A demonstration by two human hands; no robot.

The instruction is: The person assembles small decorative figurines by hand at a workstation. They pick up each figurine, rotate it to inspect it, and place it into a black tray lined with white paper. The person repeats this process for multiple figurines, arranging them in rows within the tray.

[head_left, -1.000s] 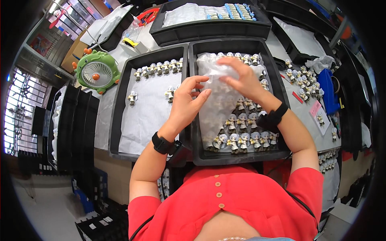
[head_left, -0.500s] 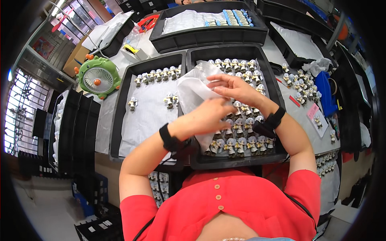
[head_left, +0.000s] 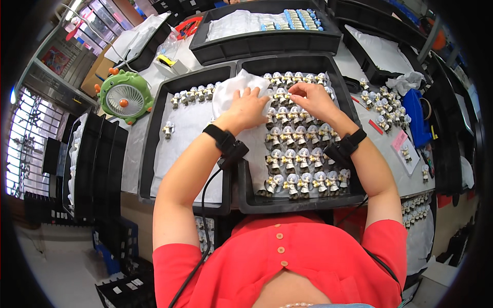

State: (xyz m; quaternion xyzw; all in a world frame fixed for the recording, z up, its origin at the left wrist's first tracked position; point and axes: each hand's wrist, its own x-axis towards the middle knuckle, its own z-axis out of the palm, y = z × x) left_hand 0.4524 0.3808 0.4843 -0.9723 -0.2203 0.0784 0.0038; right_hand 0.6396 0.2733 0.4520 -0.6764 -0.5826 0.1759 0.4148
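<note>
My left hand [head_left: 247,109] lies with its fingers spread on a folded-back white sheet [head_left: 237,88], at the left side of the right-hand black tray [head_left: 303,204]. My right hand [head_left: 314,101] hovers over the upper rows of that tray, thumb and fingers curled close together. Whatever is between its fingertips is hidden or too small to make out. Several rows of small white-haired figurines [head_left: 305,183] stand in the tray on white lining. Left of it, another black tray [head_left: 146,169] holds a back row of the same figurines and a single figurine [head_left: 168,129].
A green fan [head_left: 124,100] stands at the left. Behind the trays is a large black bin [head_left: 267,43] with blue-topped figurines. To the right lie a pile of loose figurines [head_left: 384,105], a red strip [head_left: 376,127], a notepad [head_left: 405,154] and a blue tape dispenser [head_left: 416,120].
The white sheet has been drawn back leftward, uncovering more figurines in the right tray. My left hand has moved up and left with it; my hands are now farther apart.
</note>
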